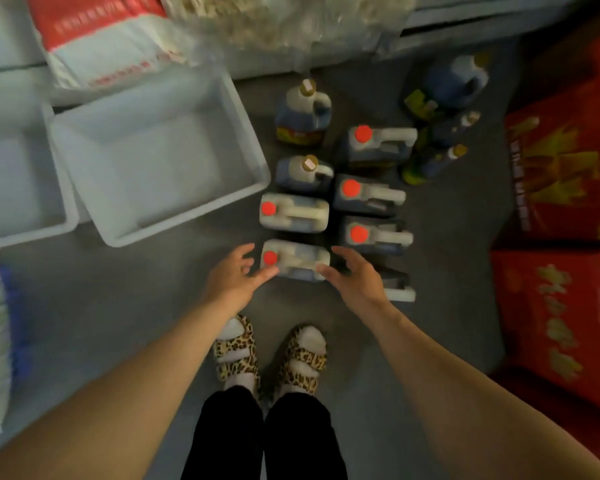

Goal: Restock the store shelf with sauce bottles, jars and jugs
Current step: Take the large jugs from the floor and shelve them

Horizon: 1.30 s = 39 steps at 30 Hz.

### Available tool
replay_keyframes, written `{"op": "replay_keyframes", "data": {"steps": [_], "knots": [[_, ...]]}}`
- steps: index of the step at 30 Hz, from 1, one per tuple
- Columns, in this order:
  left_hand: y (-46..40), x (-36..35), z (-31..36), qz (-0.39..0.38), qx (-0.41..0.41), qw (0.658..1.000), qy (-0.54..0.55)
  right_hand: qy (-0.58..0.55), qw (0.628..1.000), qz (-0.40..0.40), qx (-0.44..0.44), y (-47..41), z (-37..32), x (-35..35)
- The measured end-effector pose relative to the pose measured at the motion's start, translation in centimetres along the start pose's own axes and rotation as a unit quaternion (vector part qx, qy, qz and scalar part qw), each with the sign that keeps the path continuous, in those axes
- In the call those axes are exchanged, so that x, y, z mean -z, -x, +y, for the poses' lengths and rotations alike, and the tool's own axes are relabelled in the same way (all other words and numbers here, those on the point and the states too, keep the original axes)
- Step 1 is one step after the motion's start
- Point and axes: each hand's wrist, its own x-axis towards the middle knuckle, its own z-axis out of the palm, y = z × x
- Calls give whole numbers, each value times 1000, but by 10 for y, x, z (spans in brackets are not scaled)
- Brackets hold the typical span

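Two loose-fingered hands, left and right, flanking a boxy red-capped plastic jug (each grip released, grasping nothing); smooth grey floor

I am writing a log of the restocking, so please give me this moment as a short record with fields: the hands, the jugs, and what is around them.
left hand: open, at the cap end of the nearest jug
right hand: open, at its handle end
hold: neither hand grips yet
red-capped jugs: five caps visible, in two rows on the floor
gold-capped jugs: further back
white bins: left of the jugs
red cartons: right side
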Motion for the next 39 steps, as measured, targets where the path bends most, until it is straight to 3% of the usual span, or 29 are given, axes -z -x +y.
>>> {"op": "replay_keyframes", "data": {"steps": [8,15,24,32,39], "knots": [[-103,-40,-67,-83,-56,995,-26,-71,992,43,93,-69,76,-83],[-142,-46,-80,-74,-94,992,-37,-127,980,85,127,-84,92,-98],[-157,-33,-67,-130,-89,988,5,-20,986,96,132,-89,64,-80],[-72,10,-38,-155,-41,986,37,43,989,58,126,-17,-4,-35],[35,66,82,-86,-105,991,-3,100,974,132,153,88,-103,53]]}}
